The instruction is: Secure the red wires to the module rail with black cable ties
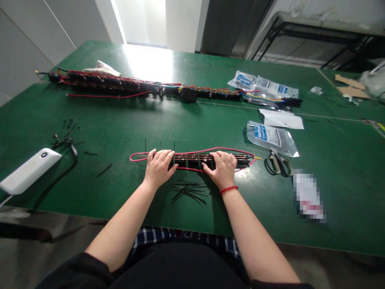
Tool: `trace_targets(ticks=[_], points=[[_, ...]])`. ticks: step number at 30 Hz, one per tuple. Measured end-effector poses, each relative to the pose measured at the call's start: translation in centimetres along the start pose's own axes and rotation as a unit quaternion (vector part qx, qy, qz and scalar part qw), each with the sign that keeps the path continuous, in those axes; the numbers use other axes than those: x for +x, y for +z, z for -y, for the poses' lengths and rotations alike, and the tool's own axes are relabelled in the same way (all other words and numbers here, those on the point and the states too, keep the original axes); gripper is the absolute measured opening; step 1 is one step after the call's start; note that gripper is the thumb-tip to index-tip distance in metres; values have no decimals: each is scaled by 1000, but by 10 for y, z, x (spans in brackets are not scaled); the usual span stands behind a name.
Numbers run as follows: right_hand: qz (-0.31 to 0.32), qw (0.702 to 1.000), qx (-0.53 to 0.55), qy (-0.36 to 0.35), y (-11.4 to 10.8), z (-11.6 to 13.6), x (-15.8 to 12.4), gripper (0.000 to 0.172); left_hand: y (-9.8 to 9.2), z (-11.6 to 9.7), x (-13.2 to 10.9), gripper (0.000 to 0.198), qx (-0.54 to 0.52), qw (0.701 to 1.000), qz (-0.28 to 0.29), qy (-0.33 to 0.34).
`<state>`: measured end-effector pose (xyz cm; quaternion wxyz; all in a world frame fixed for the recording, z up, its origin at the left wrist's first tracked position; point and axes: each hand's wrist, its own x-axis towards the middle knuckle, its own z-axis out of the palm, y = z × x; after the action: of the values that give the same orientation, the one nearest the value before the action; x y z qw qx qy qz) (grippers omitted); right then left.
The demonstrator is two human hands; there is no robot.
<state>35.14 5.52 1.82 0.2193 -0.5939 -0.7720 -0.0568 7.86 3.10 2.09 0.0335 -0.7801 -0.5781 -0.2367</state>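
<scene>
Your left hand (159,168) and right hand (221,169) both lie palm-down on a black wire harness (192,160), which sits flat on the green workbench mat (337,200) directly in front of you. On each hand the fingers are close together and curve over the bundle, pressing rather than clamping, apparently to keep its bars and wires from rolling or shifting. A red wire (192,151) loops loosely around the bundle, outside your hands. Loose black cable ties (189,192) lie just below it, within easy reach, and more are scattered to your left. Scissors (278,163) rest just past the harness's right end, beside a blue-labelled plastic bag (270,138). A longer wire harness (144,90) lies farther along the bench.
</scene>
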Motion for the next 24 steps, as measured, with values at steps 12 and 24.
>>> trace_targets(ticks=[12, 24], points=[[-8, 1000, 0, -7, 1, 0, 0, 45, 0, 1, 0, 52, -8, 1000, 17, -4], [-69, 996, 35, -49, -7, 5, -14, 45, -2, 1, 1, 50, -24, 999, 22, -17]])
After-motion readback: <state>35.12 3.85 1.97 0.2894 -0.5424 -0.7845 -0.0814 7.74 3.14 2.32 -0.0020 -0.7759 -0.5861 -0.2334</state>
